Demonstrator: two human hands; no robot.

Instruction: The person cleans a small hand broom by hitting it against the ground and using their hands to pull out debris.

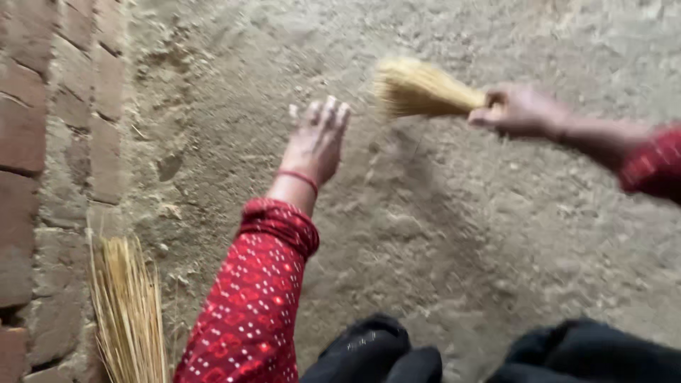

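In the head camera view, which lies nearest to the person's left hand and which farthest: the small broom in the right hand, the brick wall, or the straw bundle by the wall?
From the left hand:
1. Small broom, just to its right, held in the right hand.
2. Brick wall, along the left edge.
3. Straw bundle, lower left, leaning at the wall's foot.

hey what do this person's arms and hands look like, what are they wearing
Both arms wear red sleeves with small white and pink dots. The left sleeve ends in a gathered cuff; the right sleeve only partly shows. A thin red band circles the left wrist. The left hand and right hand are bare.
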